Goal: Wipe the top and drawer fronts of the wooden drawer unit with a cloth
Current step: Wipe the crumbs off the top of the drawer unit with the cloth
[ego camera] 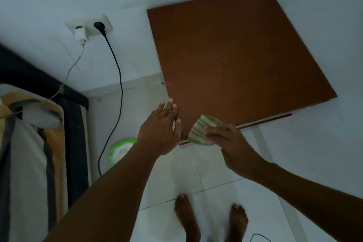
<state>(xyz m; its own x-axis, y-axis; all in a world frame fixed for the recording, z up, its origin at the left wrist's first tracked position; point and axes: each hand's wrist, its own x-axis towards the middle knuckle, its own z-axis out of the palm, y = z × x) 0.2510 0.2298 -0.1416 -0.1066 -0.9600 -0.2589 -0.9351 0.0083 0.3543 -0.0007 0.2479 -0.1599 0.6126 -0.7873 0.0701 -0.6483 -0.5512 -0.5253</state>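
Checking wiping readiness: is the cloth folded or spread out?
Folded: the cloth is a bunched striped wad in the right hand, at the unit's top front edge.

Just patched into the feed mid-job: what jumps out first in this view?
The big brown top of the drawer unit fills the upper right, tucked into the wall corner. At its near edge the right hand grips a green striped cloth, while the left hand hovers open at the near left corner. On the left wall, a socket holds a white charger and a black plug.
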